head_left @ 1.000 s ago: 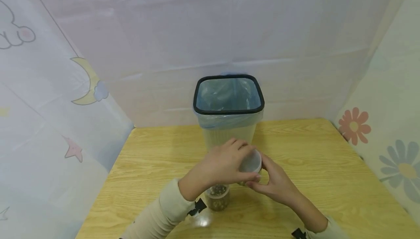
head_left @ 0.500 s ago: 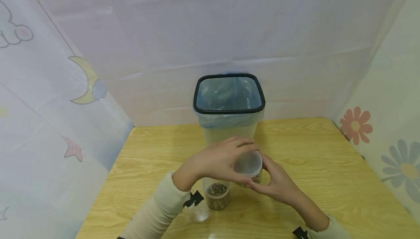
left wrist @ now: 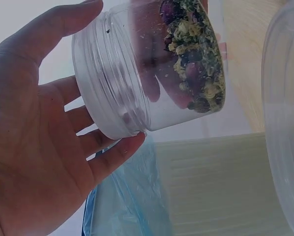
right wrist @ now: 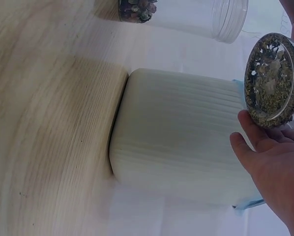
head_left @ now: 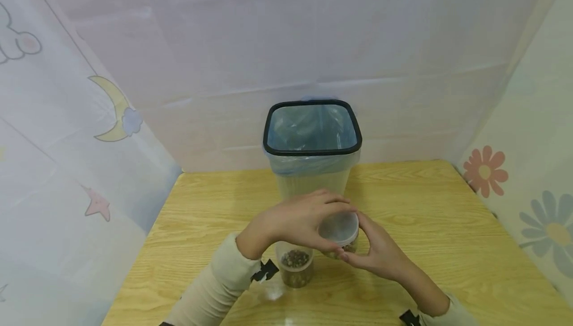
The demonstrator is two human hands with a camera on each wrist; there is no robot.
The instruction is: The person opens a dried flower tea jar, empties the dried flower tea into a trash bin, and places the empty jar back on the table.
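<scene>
Both my hands hold a clear plastic jar (head_left: 338,230) above the table, in front of the bin. Dried flowers and herbs (left wrist: 198,73) fill part of it, seen through its wall in the left wrist view. My left hand (head_left: 299,219) grips its translucent lid (left wrist: 95,81) with thumb and fingers around the rim. The lid sits on the jar. My right hand (head_left: 382,252) holds the body from the right, fingers around its wall and base. A second clear jar (head_left: 297,272), lidless and partly filled with dried material, stands on the table below my left wrist.
A pale ribbed bin (right wrist: 179,137) with a black rim (head_left: 312,152) and blue liner bag (head_left: 313,127) stands behind my hands. The wooden table (head_left: 215,201) meets a pale cloth backdrop (head_left: 241,67) at the back.
My left fingers have loosened and shifted on the lid, uncovering more of it, then come back onto its rim. The right hand keeps its hold, and the jar tilts slightly.
</scene>
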